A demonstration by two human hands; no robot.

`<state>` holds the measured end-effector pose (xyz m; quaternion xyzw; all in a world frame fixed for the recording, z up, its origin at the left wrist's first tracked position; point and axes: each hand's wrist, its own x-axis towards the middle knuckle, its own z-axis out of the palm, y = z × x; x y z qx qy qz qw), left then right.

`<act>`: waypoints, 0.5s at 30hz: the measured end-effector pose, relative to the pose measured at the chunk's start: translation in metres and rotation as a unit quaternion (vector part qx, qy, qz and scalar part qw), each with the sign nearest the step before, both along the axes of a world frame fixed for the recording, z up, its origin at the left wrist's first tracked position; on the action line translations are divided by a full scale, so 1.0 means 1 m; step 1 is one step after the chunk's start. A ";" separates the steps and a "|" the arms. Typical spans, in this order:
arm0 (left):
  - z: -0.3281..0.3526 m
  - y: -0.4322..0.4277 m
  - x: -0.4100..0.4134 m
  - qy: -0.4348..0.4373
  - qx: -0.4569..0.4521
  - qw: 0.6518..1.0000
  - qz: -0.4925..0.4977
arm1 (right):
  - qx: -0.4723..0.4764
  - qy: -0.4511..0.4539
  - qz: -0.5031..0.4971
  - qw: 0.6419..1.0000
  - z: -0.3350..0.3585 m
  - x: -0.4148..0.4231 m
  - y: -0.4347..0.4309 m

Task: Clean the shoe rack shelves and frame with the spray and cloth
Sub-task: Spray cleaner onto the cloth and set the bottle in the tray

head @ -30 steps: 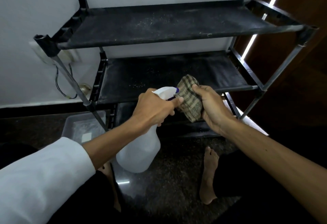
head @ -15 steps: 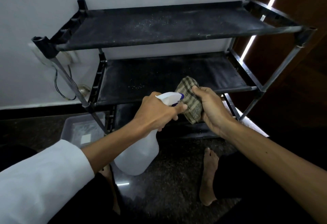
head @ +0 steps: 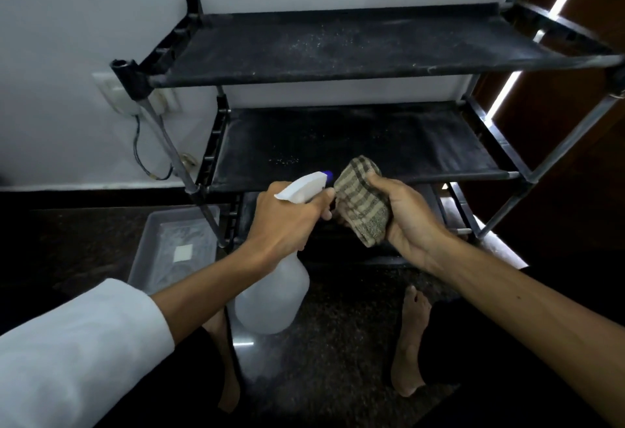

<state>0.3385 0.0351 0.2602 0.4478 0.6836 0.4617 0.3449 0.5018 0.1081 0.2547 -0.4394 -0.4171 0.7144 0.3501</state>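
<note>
Shoe rack (head: 304, 77): its top shelf (head: 338, 45) and middle shelf (head: 355, 143) are matt black fabric, dulled by pale dust and gritty specks. The frame tubes (head: 168, 146) are dull grey metal, joined by black plastic corner connectors (head: 130, 77) with a faint sheen. The spray bottle (head: 270, 299) is smooth, translucent white plastic; its trigger head (head: 304, 185) is opaque white plastic. The cloth (head: 363, 204) is a coarse woven check in beige and dark thread, matt. The floor (head: 331, 343) is dark speckled stone, polished and glossy. The wall (head: 84, 21) is smooth, matt white. A tub (head: 148, 234) of cloudy translucent plastic. A sleeve (head: 74, 353) of smooth white cloth. A door (head: 581, 173) that looks like brown wood.
</note>
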 end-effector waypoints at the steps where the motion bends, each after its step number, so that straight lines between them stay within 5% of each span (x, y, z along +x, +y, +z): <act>1: -0.003 -0.004 -0.004 -0.005 0.011 1.000 0.027 | -0.004 -0.001 0.016 1.000 0.000 -0.003 -0.001; 8: -0.032 -0.031 -0.049 0.025 0.124 0.957 0.261 | -0.040 -0.015 0.070 0.997 -0.012 -0.035 -0.019; 15: -0.065 -0.054 -0.102 0.075 0.162 0.917 0.356 | -0.059 -0.048 0.114 0.991 -0.032 -0.067 -0.034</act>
